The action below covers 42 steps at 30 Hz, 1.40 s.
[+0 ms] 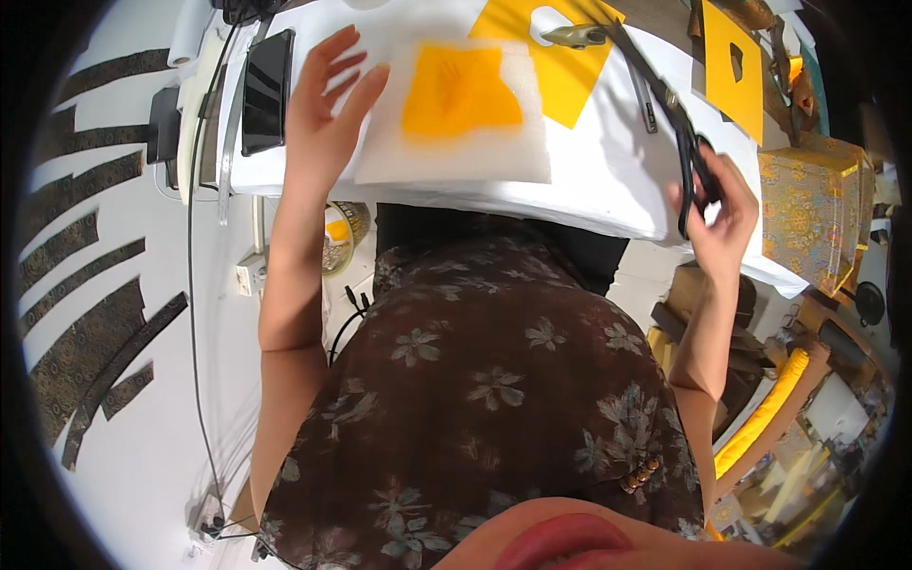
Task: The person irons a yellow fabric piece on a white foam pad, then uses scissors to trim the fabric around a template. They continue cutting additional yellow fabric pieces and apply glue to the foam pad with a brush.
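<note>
My right hand (724, 217) grips the black handles of a large pair of scissors (673, 101), whose dark blades reach toward the far side of the table. On the left, my left hand (328, 119) is raised with its fingers apart and holds nothing. It is beside a thin white sheet (456, 163) on the table. A yellow piece (461, 95) shows in the middle of this sheet, with soft blurred edges; I cannot tell whether it lies on top or beneath.
A white-covered table (608, 195) spans the front. At its left lies a black phone-like slab (267, 92). Beyond the sheet are yellow material (579, 81) and small snips (570, 36). A yellow panel with a cutout (736, 81) and a patterned gold box (807, 204) stand right.
</note>
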{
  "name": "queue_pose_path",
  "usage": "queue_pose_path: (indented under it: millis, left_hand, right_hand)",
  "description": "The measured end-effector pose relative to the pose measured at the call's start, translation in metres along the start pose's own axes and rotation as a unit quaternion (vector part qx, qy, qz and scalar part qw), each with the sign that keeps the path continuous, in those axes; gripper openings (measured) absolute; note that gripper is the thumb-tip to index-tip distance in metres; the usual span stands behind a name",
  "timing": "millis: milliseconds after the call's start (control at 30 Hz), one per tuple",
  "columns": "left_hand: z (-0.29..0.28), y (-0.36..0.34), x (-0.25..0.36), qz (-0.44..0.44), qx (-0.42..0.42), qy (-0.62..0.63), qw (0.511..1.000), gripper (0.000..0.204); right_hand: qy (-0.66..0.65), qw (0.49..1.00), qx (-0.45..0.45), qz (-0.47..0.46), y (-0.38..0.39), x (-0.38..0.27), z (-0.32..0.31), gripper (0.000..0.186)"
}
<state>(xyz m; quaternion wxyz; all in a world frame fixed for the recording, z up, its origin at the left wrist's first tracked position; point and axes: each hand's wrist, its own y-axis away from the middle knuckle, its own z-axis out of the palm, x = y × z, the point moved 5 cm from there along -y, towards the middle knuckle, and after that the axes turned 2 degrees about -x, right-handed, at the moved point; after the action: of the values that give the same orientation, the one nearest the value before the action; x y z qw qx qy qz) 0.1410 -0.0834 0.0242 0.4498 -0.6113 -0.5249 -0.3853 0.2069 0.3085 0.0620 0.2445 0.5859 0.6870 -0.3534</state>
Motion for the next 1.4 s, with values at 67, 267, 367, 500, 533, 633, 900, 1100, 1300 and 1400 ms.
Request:
queue_pose_path:
  millis: [67, 267, 367, 500, 533, 633, 900, 1100, 1300, 1400]
  left_hand:
    - [-0.003, 0.003, 0.037, 0.134, -0.081, -0.053, 0.986, 0.047]
    - [0.001, -0.010, 0.066, 0.133, -0.307, -0.103, 0.937, 0.033]
    - [0.010, -0.018, 0.064, 0.175, -0.354, -0.118, 0.911, 0.026]
    - [0.018, -0.024, 0.054, 0.147, -0.357, -0.088, 0.918, 0.014]
    - [0.018, -0.024, 0.052, 0.127, -0.349, -0.080, 0.925, 0.011]
    - [0.018, -0.022, 0.044, 0.089, -0.332, -0.057, 0.937, 0.010]
    - [0.020, -0.023, 0.035, 0.071, -0.324, -0.033, 0.943, 0.005]
    - [0.020, -0.019, 0.030, 0.053, -0.317, -0.029, 0.946, 0.002]
    - [0.019, -0.018, 0.026, 0.063, -0.316, -0.029, 0.946, 0.006]
    - [0.018, -0.017, 0.026, 0.055, -0.324, -0.032, 0.944, 0.004]
  right_hand:
    - [0.009, 0.999, -0.040, -0.019, 0.012, -0.013, -0.001, 0.049]
    - [0.018, 0.985, -0.166, -0.029, 0.003, -0.028, -0.006, 0.051]
    - [0.027, 0.976, -0.213, -0.044, -0.011, -0.032, -0.005, 0.052]
    - [0.044, 0.965, -0.254, -0.048, -0.027, -0.037, 0.001, 0.054]
    - [0.049, 0.962, -0.265, -0.045, -0.029, -0.037, 0.003, 0.054]
    - [0.040, 0.960, -0.272, -0.045, -0.035, -0.038, 0.010, 0.054]
    - [0.034, 0.950, -0.299, -0.081, -0.047, -0.028, 0.021, 0.054]
    - [0.034, 0.945, -0.308, -0.109, -0.050, -0.025, 0.022, 0.050]
    - [0.047, 0.941, -0.315, -0.114, -0.049, -0.021, 0.020, 0.050]
    - [0.037, 0.941, -0.311, -0.131, -0.049, -0.019, 0.020, 0.049]
